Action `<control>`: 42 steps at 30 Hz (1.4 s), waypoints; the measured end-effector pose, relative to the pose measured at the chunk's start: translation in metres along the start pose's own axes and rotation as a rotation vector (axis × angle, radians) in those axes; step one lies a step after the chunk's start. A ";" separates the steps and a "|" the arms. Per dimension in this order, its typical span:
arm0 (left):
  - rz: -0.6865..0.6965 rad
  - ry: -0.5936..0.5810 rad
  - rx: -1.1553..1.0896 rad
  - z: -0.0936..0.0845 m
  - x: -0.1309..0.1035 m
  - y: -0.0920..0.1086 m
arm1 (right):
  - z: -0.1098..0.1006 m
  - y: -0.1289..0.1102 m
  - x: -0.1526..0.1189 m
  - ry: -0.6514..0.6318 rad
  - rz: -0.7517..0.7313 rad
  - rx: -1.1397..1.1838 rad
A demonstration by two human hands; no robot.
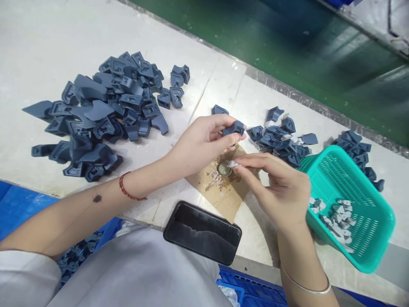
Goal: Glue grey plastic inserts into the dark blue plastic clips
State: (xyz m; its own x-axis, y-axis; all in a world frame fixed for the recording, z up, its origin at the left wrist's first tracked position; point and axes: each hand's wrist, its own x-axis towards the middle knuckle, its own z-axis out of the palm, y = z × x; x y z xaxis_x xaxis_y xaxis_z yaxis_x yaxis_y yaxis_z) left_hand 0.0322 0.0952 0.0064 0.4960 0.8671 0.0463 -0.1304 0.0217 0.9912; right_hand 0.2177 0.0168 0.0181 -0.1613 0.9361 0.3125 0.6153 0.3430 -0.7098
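My left hand (207, 138) is closed on a dark blue-grey plastic part (235, 128), held between thumb and fingers above the table. Pinched in my right hand (271, 183) is a small white piece (234, 163), just over a small round dish (224, 169). The dish sits on a brown paper sheet (236, 204), with shiny wet-looking splashes around it. One similar blue-grey part (219, 110) lies just beyond my left hand. Right of it is a group of such parts (277, 140), with white pieces among them.
A large heap of blue-grey parts (105, 115) covers the left of the table. At right stands a green basket (383, 217) with small white pieces (340, 221) inside, more parts (354, 147) behind it. A phone (203, 232) lies at the near edge.
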 end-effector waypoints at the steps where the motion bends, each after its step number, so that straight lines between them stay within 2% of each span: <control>1: -0.001 -0.015 -0.016 0.001 0.000 0.000 | -0.001 0.000 0.000 0.074 0.034 0.042; 4: -0.012 -0.058 -0.065 0.004 -0.001 -0.002 | -0.002 0.002 0.002 0.290 0.084 0.162; 6: -0.009 -0.071 -0.075 0.006 -0.002 -0.002 | -0.002 0.002 0.003 0.390 0.103 0.230; 9: 0.017 -0.079 -0.034 0.008 -0.003 -0.001 | -0.001 0.000 0.005 0.491 0.127 0.294; 12: 0.061 -0.116 0.101 0.009 -0.006 0.001 | -0.001 -0.004 0.005 0.530 0.125 0.296; 15: 0.114 -0.178 0.239 0.009 -0.009 0.004 | -0.001 -0.006 0.005 0.535 0.113 0.319; 18: 0.123 -0.219 0.272 0.009 -0.011 0.007 | -0.001 -0.006 0.006 0.545 0.099 0.355; 20: 0.069 -0.257 0.199 0.009 -0.010 0.010 | -0.001 -0.006 0.007 0.535 0.076 0.365; 24: -0.117 -0.403 -0.093 0.008 -0.008 0.016 | -0.003 -0.009 0.008 0.478 0.007 0.388; 27: -0.168 -0.478 -0.217 0.005 -0.007 0.018 | -0.006 -0.009 0.007 0.463 -0.046 0.359; 33: -0.248 -0.519 -0.330 0.002 -0.007 0.019 | -0.008 -0.004 0.005 0.396 -0.292 0.327; 42: -0.287 -0.546 -0.325 0.003 -0.007 0.020 | -0.011 -0.006 0.005 0.308 -0.349 0.221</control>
State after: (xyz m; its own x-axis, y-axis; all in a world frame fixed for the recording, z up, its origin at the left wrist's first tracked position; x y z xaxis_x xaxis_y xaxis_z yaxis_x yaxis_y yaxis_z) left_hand 0.0283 0.0879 0.0261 0.8990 0.4321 -0.0718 -0.1374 0.4340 0.8904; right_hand 0.2220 0.0188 0.0311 -0.0724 0.7082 0.7023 0.3822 0.6701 -0.6364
